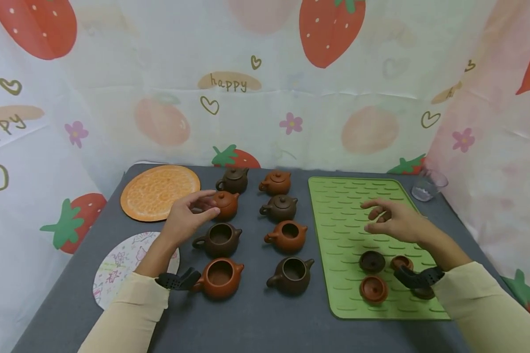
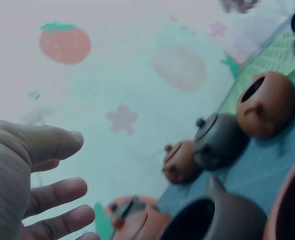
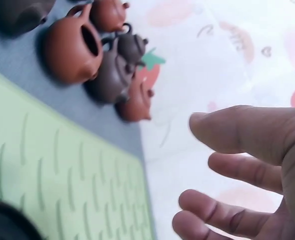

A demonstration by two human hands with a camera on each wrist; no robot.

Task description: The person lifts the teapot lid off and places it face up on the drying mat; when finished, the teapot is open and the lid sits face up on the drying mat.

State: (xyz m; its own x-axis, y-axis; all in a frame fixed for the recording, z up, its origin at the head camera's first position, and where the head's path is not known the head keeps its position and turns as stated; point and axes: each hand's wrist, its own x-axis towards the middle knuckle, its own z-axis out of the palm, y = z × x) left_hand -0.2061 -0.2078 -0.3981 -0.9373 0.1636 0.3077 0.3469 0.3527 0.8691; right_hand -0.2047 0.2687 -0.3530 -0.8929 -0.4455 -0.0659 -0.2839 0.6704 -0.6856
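My left hand [image 1: 187,215] is beside a lidded reddish-brown teapot [image 1: 226,206] in the left column, fingers spread and loosely bent. In the left wrist view the fingers [image 2: 57,192] hold nothing. My right hand [image 1: 395,220] hovers over the green mat [image 1: 344,211], fingers loosely bent with nothing between them. Below it lie several teapot lids, among them a dark lid [image 1: 372,262] and a reddish-brown lid [image 1: 374,289]. The near teapots, such as a dark one [image 1: 291,276] and a reddish-brown one [image 1: 221,278], have no lids on. The far ones, like the dark teapot [image 1: 279,208], wear lids.
An orange round placemat [image 1: 159,191] lies at the back left, with a white patterned round mat [image 1: 119,269] nearer, partly under my left forearm. A clear cup [image 1: 427,185] is at the back right corner. A strawberry-print cloth [image 1: 256,122] hangs behind the table.
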